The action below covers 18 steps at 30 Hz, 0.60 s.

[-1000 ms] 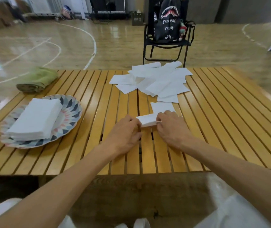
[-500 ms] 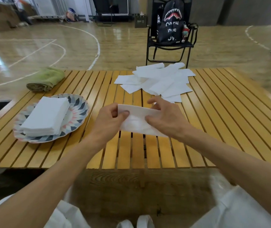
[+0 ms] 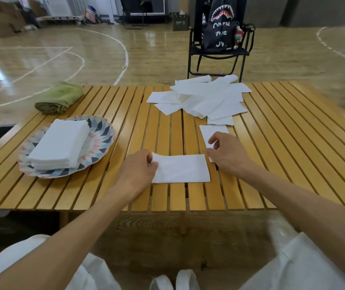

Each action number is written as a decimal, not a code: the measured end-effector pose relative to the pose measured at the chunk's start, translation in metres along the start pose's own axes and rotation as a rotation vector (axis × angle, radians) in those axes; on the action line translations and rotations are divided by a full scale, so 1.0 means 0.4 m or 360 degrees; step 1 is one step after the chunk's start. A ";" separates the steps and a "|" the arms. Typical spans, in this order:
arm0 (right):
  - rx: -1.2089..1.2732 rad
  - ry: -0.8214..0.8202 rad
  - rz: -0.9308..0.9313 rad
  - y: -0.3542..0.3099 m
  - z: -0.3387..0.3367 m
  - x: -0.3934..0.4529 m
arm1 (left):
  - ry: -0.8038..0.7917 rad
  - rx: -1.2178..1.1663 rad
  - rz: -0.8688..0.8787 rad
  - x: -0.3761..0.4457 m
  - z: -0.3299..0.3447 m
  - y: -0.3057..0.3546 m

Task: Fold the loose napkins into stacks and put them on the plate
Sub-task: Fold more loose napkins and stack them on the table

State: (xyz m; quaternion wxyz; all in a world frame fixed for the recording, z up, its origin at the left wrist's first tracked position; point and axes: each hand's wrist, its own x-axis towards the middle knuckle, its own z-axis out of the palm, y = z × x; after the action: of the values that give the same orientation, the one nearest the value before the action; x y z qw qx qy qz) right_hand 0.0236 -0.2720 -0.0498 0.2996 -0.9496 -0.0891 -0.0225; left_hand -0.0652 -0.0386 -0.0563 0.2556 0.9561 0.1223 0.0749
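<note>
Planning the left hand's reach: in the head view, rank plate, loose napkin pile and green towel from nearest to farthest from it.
1. Plate, just left of the left hand.
2. Loose napkin pile, ahead to the right.
3. Green towel, far left corner.

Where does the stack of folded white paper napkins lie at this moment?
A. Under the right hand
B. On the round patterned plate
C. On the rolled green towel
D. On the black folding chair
B: the stack of folded white paper napkins lies on the round patterned plate, at the table's left side.
</note>
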 end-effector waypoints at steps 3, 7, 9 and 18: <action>-0.0323 0.0019 0.0054 0.034 -0.012 0.006 | -0.0001 0.0094 -0.0010 -0.013 -0.011 -0.003; -0.0457 -0.0006 0.0043 0.044 -0.018 0.002 | 0.0003 0.0152 -0.0030 -0.021 -0.024 0.000; -0.0494 -0.0031 0.0025 0.035 -0.023 -0.004 | 0.0046 0.0150 -0.0040 -0.022 -0.027 0.003; -0.0831 -0.0170 -0.0183 0.005 -0.031 -0.038 | 0.0185 0.0069 0.0099 -0.035 -0.029 0.040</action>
State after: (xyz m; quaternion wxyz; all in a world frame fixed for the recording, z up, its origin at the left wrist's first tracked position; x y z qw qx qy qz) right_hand 0.0091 -0.2829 -0.0423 0.0377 -0.9879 -0.1498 -0.0116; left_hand -0.0779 -0.0501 -0.0393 0.2248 0.9588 0.1087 0.1357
